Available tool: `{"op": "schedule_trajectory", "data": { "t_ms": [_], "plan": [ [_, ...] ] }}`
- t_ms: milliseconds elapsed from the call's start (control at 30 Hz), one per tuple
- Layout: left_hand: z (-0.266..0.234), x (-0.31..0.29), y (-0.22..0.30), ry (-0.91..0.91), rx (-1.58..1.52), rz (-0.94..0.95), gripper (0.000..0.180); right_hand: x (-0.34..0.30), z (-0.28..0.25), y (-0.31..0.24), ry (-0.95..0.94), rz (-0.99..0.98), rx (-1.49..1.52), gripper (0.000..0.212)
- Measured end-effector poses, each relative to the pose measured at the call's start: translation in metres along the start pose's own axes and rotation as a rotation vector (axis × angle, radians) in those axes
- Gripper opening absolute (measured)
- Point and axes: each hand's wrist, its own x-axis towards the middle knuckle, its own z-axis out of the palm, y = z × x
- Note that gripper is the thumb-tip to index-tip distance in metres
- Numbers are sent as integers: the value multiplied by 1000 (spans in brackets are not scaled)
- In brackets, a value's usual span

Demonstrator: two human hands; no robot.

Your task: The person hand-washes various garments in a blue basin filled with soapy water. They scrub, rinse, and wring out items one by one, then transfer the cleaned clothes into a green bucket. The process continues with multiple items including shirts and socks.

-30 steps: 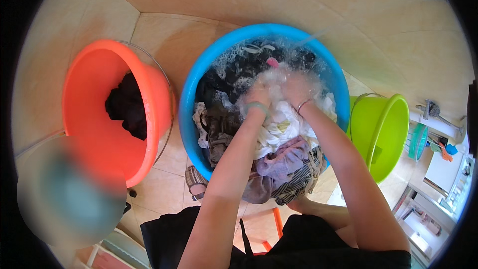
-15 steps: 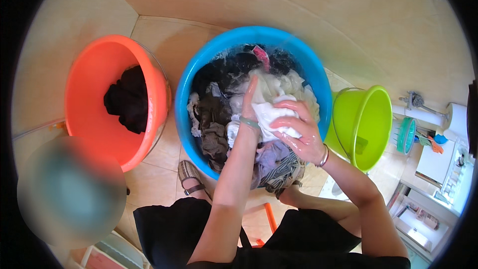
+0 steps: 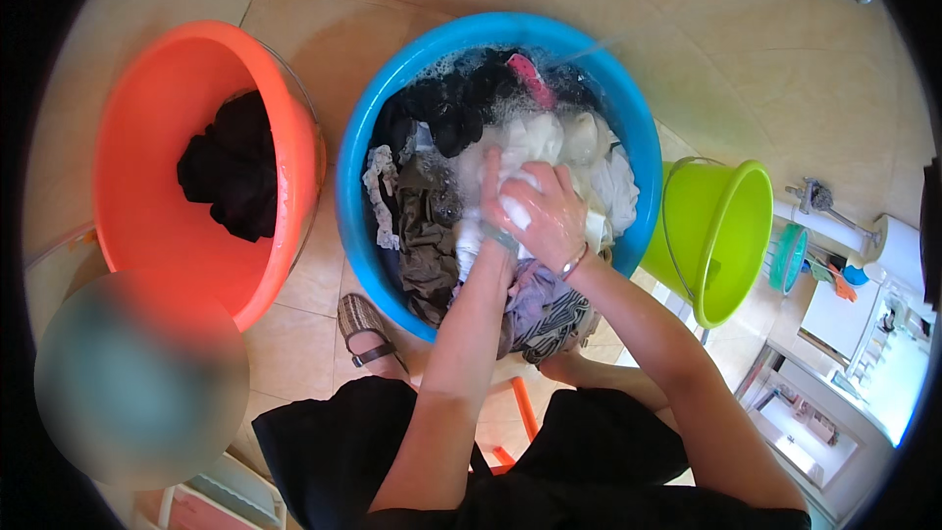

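Right hand [image 3: 546, 211]: fingers curled and closed over a bunch of white cloth [image 3: 549, 152], knuckles up, a thin bracelet at the wrist. The grip is narrow, with wet white fabric bulging out between the fingers.

Left hand [image 3: 496, 198]: lies just beside and partly under the right hand, pressed into the same white cloth. Its fingers are mostly covered by the right hand and the fabric, so how far it is open cannot be told. A band sits at its wrist.

White cloth: heaped in the middle and right part of the blue basin [image 3: 365, 128], wet, with suds around it, reaching toward the basin's right wall.

Blue basin: round, plastic, on the tiled floor [image 3: 324, 29], centre of the view. Holds soapy water and mixed laundry: dark garments [image 3: 446, 108] toward the far left side, a pink item [image 3: 530, 80] near the far rim, an olive-brown garment [image 3: 424, 226] at the left, a striped grey piece [image 3: 549, 314] draped over the near rim.

Orange basin [image 3: 137, 88]: left of the blue basin, almost touching it, holding 1 bundle of black cloth [image 3: 231, 167].

Green bucket [image 3: 721, 236]: right of the blue basin, near it, tilted, with a wire handle.

Sandalled foot [image 3: 365, 329]: on the floor just below the blue basin's near left rim.

Orange stool edge [image 3: 525, 412]: visible between the person's knees, under black clothing.
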Motion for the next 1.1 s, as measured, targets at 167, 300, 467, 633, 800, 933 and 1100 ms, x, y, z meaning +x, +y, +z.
{"op": "schedule_trajectory", "data": {
  "t_ms": [167, 300, 467, 633, 800, 933, 1100],
  "plan": [
    [-20, 3, -2, 16, -40, 67, 47, 26, 29, 13, -54, 44, -19, 14],
    [2, -1, -6, 84, -129, 72, 42, 47, 52, 35, -129, 207, -65, 19],
    [-10, 11, -4, 318, 51, 114, 37, 65, 59, 83, -57, 336, -126, 22],
    [38, -41, -8, 249, 228, 455, 32, 26, 24, 119, 258, 427, 358, 23],
    [80, -47, 5, 145, 760, 668, 50, 17, -17, 111, 345, 314, 371, 33],
    [60, -18, 26, 323, 1821, 669, 53, 10, 1, 89, 32, 40, -125, 36],
    [43, 20, 40, 420, 2053, 482, 44, 29, 32, 88, -231, 197, -232, 35]
  ]
}}
